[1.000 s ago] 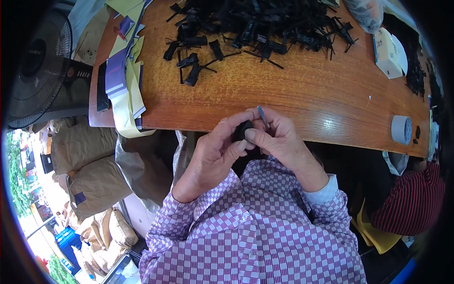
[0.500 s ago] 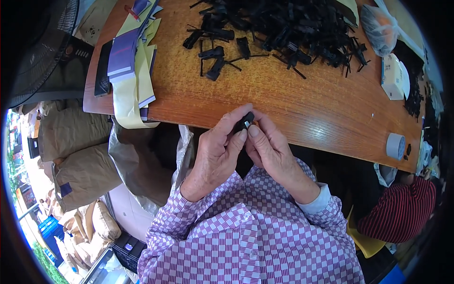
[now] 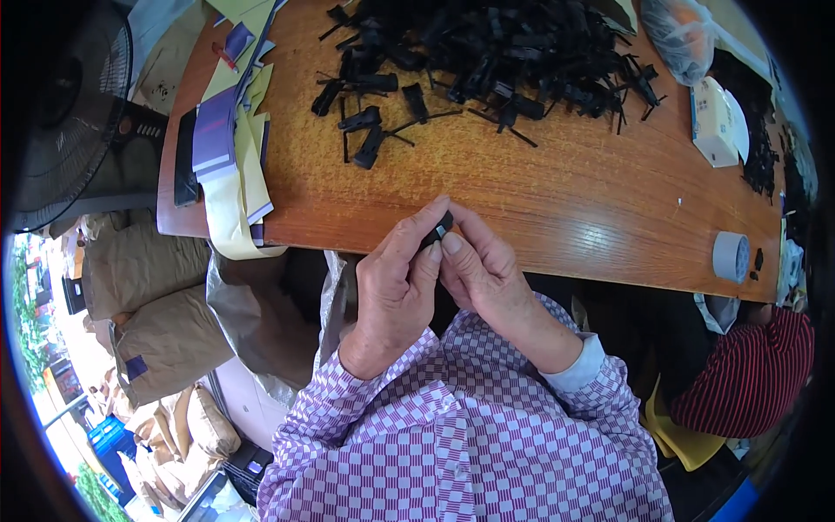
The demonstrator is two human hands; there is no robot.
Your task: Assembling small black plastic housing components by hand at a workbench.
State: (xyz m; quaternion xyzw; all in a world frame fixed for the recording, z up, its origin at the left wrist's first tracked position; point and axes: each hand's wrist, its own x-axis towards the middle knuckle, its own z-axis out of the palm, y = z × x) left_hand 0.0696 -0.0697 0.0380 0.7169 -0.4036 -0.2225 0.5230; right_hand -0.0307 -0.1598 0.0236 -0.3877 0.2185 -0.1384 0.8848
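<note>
At the table's near edge, my left hand (image 3: 387, 278) and my right hand (image 3: 489, 268) meet, closed around a small black plastic part (image 3: 443, 222). A pale, shiny spot shows on the part between my two thumbs. Both thumbs press on it from the near side, while the fingers hide most of its shape. Farther back on the table lies a large heap of black plastic pieces (image 3: 496, 65) with thin strips sticking out. Several similar pieces, one of them a loose black piece (image 3: 369, 148), are scattered at the heap's near left side.
Purple and yellow paper sheets (image 3: 214, 130) and a red pen (image 3: 223, 57) lie at the table's left. On the right are a tape roll (image 3: 730, 257), a white box (image 3: 713, 126) and a plastic bag (image 3: 678, 39). An open sack (image 3: 261, 317) stands below the left edge; a fan (image 3: 65, 104) is beyond.
My view has tilted and shifted slightly, so the table and heap sit a little differently in the picture. Both hands keep hold of the small black part, with little change in grip.
</note>
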